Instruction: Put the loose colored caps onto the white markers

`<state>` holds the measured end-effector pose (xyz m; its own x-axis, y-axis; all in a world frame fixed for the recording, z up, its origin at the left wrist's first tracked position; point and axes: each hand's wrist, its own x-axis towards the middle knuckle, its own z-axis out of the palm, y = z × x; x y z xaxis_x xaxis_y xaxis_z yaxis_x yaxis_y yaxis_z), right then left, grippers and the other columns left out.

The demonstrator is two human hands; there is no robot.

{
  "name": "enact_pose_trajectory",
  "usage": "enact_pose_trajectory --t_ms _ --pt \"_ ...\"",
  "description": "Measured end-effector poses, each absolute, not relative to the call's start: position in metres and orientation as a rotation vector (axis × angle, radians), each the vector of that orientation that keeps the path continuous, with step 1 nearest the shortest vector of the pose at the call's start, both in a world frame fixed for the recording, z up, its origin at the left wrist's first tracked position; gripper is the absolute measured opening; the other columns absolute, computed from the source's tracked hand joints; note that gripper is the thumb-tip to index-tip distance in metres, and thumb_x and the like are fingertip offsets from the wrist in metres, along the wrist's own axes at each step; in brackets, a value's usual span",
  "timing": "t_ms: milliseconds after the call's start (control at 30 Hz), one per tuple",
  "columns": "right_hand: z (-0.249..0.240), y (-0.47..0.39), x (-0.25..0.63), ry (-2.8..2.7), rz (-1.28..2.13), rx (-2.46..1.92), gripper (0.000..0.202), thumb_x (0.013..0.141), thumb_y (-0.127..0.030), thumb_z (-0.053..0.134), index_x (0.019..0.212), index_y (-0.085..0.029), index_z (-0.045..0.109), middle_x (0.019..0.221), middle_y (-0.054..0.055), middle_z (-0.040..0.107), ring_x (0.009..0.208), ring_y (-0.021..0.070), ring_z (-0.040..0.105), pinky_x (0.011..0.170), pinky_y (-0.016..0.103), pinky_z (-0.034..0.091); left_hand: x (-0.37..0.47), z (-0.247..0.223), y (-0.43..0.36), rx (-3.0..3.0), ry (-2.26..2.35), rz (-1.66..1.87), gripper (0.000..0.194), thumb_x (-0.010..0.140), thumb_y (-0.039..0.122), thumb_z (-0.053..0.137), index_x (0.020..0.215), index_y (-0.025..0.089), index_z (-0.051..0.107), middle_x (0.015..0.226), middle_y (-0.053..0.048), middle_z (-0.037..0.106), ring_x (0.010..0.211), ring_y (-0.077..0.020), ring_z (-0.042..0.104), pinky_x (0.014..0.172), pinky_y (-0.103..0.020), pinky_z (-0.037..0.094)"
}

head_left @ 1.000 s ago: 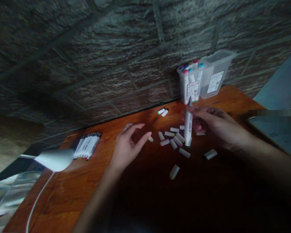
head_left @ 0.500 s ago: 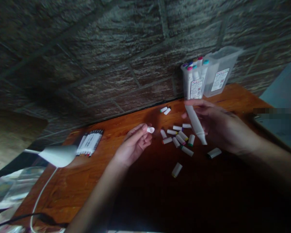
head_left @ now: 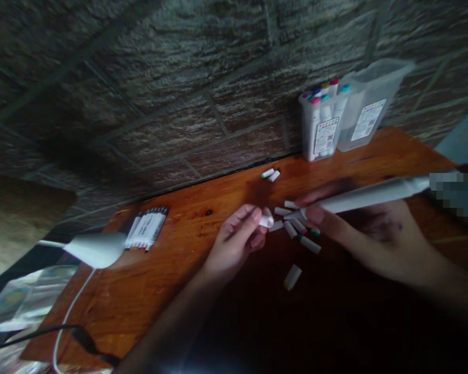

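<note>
Pinched between the fingertips of my left hand is a small white cap, its hollow end facing right. My right hand grips a white marker without a cap, lying nearly level; one tip points left toward the cap and the other end reaches right. The marker tip and the cap are apart. Several loose white caps with coloured ends lie on the wooden table between and below my hands. One yellow-ended cap lies nearer to me.
A clear plastic box of markers stands by the stone wall, beside another clear box. Two caps lie near the wall. At left are a row of markers, a white lamp, cables and plastic bags.
My right hand has turned the marker from steeply slanted to nearly level, its narrow tip now pointing left. My left hand has moved right with the cap, and the hands are closer together.
</note>
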<state>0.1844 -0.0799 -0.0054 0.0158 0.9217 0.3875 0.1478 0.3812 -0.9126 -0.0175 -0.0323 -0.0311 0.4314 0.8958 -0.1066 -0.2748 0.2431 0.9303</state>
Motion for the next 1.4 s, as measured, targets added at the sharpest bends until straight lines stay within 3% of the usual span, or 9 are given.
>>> enact_pose_trajectory --t_ms 167,500,600,767,900,1067,1200,1300,1400 --pt "-0.009 -0.084 0.181 -1.53 0.805 -1.058 0.014 0.083 -0.032 0.074 0.096 -0.029 0.071 0.091 0.003 0.075 0.079 0.0204 0.072 0.068 0.029 0.061 -0.019 -0.035 -0.032 1.067 0.751 0.904 0.027 0.084 0.04 0.072 0.094 0.016 0.066 0.067 0.004 0.054 0.046 -0.0032 0.036 0.045 -0.018 0.029" --pt "-0.018 -0.08 0.18 -1.615 0.844 -1.032 0.016 0.087 -0.032 0.07 0.1 -0.023 0.07 0.099 0.005 0.075 0.09 0.0198 0.072 0.082 0.029 0.059 -0.025 -0.038 -0.033 1.287 0.697 0.853 0.017 0.089 0.033 0.068 0.099 0.019 0.071 0.061 0.003 0.052 0.052 -0.0067 0.044 0.048 -0.018 0.036" --pt "-0.018 -0.079 0.182 -1.626 0.858 -1.033 0.014 0.089 -0.033 0.067 0.099 -0.023 0.07 0.095 0.005 0.075 0.087 0.0193 0.071 0.075 0.028 0.059 -0.026 -0.036 -0.034 1.364 0.746 0.862 0.017 0.087 0.03 0.071 0.098 0.018 0.075 0.061 0.001 0.056 0.052 -0.0073 0.046 0.048 -0.019 0.037" --pt "-0.018 -0.076 0.19 -1.708 0.751 -1.069 0.014 0.088 -0.031 0.066 0.081 -0.02 0.069 0.08 0.004 0.072 0.066 0.016 0.067 0.058 0.025 0.053 -0.031 -0.03 -0.029 1.346 0.745 1.021 0.017 0.083 0.031 0.075 0.095 0.02 0.078 0.062 0.0 0.061 0.051 -0.0064 0.046 0.046 -0.018 0.036" --pt "-0.015 -0.073 0.194 -1.603 0.734 -1.098 0.017 0.09 -0.034 0.064 0.079 -0.021 0.068 0.079 0.004 0.071 0.067 0.0167 0.065 0.057 0.026 0.052 -0.033 -0.025 -0.027 1.29 0.683 1.119 0.016 0.078 0.028 0.079 0.093 0.023 0.079 0.064 0.0 0.065 0.05 -0.0062 0.047 0.044 -0.017 0.037" --pt "-0.005 -0.074 0.195 -1.52 0.68 -1.088 0.013 0.091 -0.031 0.062 0.08 -0.025 0.066 0.081 0.003 0.07 0.071 0.0188 0.065 0.061 0.03 0.054 -0.034 -0.026 -0.028 1.312 0.664 1.04 0.016 0.08 0.025 0.078 0.095 0.024 0.08 0.075 -0.003 0.071 0.054 -0.0072 0.053 0.048 -0.018 0.042" --pt "0.002 -0.077 0.193 -1.514 0.667 -1.085 0.012 0.09 -0.031 0.064 0.08 -0.026 0.068 0.08 0.003 0.07 0.066 0.0172 0.065 0.056 0.028 0.053 -0.035 -0.029 -0.027 1.337 0.719 0.962 0.022 0.079 0.024 0.079 0.101 0.023 0.079 0.08 -0.005 0.073 0.06 -0.0096 0.059 0.052 -0.018 0.046" --pt "0.001 -0.079 0.191 -1.533 0.673 -1.079 0.005 0.087 -0.03 0.068 0.086 -0.026 0.07 0.081 0.003 0.071 0.065 0.0163 0.066 0.055 0.026 0.053 -0.035 -0.031 -0.027 1.349 0.735 0.929 0.021 0.079 0.024 0.078 0.101 0.024 0.079 0.089 -0.006 0.075 0.064 -0.0099 0.061 0.054 -0.018 0.049" --pt "-0.003 -0.081 0.189 -1.594 0.748 -1.044 0.012 0.086 -0.03 0.07 0.097 -0.026 0.07 0.085 0.002 0.074 0.069 0.0162 0.069 0.057 0.024 0.054 -0.035 -0.033 -0.026 1.367 0.714 0.924 0.019 0.081 0.021 0.076 0.1 0.025 0.079 0.092 -0.005 0.075 0.065 -0.0089 0.063 0.056 -0.016 0.051"
